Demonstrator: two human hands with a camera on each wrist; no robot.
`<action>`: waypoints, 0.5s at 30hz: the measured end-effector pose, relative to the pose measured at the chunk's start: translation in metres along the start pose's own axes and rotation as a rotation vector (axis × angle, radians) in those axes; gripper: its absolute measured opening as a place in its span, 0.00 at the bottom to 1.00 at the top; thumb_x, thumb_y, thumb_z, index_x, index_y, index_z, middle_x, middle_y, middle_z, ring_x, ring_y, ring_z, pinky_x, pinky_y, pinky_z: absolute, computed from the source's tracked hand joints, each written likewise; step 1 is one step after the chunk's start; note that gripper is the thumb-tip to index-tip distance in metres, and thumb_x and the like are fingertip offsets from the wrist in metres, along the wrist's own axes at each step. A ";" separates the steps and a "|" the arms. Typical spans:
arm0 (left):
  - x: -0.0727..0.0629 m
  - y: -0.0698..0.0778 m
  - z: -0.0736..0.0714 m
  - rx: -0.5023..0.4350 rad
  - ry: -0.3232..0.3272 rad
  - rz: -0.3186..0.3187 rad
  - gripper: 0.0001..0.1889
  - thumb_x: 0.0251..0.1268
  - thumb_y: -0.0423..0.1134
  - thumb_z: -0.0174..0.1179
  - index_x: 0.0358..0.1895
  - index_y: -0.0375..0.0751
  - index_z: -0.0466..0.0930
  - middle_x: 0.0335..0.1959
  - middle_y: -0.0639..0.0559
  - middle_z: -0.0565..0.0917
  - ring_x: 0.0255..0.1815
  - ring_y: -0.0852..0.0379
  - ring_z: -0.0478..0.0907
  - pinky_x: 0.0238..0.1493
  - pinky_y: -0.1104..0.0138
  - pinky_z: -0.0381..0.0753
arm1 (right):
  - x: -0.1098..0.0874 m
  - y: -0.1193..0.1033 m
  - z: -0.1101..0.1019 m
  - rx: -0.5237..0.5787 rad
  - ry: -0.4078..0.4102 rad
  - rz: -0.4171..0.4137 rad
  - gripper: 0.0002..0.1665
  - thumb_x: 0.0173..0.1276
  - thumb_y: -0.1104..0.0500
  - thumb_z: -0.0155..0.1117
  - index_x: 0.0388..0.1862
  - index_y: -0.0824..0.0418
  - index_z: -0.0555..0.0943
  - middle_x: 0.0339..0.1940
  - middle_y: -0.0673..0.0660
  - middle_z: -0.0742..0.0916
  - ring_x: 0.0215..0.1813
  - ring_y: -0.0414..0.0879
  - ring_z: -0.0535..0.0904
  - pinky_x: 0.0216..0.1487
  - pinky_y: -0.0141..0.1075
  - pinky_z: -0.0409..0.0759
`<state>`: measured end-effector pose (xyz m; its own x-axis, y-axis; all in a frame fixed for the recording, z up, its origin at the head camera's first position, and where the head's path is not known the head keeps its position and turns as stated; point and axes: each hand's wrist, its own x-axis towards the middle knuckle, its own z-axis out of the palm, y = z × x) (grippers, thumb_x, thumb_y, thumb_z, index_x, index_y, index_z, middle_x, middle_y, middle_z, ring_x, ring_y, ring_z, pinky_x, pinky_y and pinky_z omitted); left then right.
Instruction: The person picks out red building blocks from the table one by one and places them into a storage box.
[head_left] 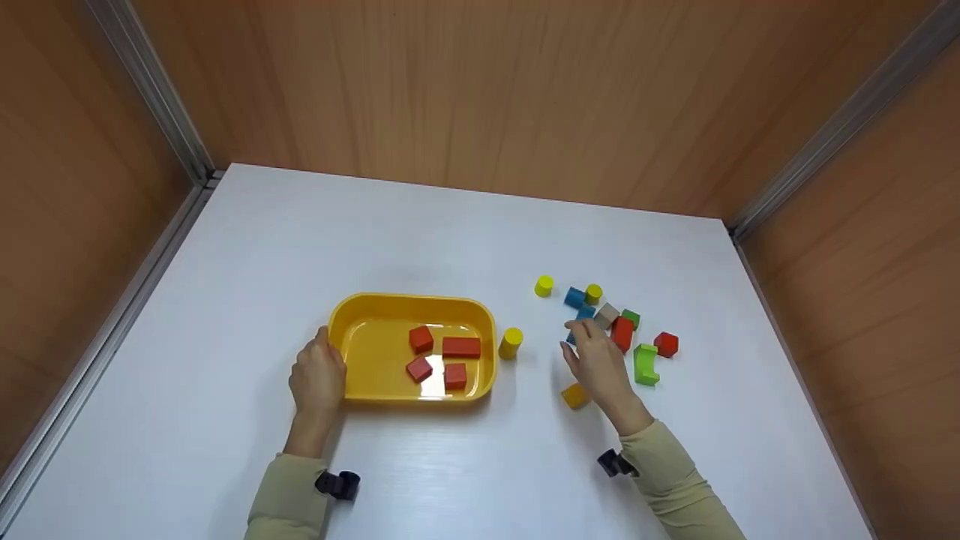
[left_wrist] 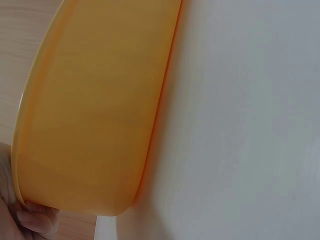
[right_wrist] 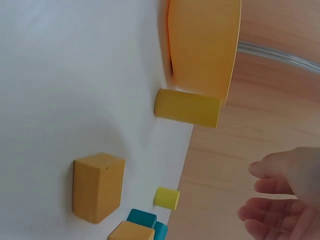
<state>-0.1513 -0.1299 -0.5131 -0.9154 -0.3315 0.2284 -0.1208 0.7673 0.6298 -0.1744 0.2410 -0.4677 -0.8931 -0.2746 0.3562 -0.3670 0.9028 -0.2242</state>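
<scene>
A person in olive sleeves works at a white table [head_left: 225, 390]. Left of centre in the head view sits a yellow plastic tray [head_left: 367, 356], holding three red cubes [head_left: 421, 339] and a red rectangular block [head_left: 461, 347], all toward its right half. The left hand [head_left: 318, 371] grasps the tray's left end, fingers curled at the rim. Just beside the tray's right end, a tall yellow cylinder [head_left: 511, 343] stands upright.

Right of centre, the right hand [head_left: 602, 367] hovers with fingers loosely bent, grasping nothing. Partly hidden behind it are blue blocks [head_left: 575, 297]; an orange block [head_left: 575, 396] lies below its wrist side. Around its upper right are short yellow cylinders [head_left: 544, 286], a pale wooden block [head_left: 607, 316], a second red rectangular block [head_left: 622, 334] and a light green arch [head_left: 646, 365].
</scene>
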 end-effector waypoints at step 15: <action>0.001 0.000 0.000 0.010 -0.039 -0.020 0.17 0.61 0.26 0.46 0.53 0.24 0.67 0.37 0.28 0.77 0.30 0.35 0.77 0.25 0.50 0.76 | -0.006 0.057 -0.008 -0.040 -0.169 0.161 0.28 0.52 0.61 0.68 0.50 0.70 0.70 0.48 0.68 0.73 0.42 0.57 0.73 0.46 0.46 0.74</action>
<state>-0.1525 -0.1308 -0.5128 -0.9271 -0.3252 0.1864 -0.1430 0.7665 0.6261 -0.1876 0.2966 -0.4752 -0.9713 -0.1749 0.1610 -0.2091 0.9508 -0.2287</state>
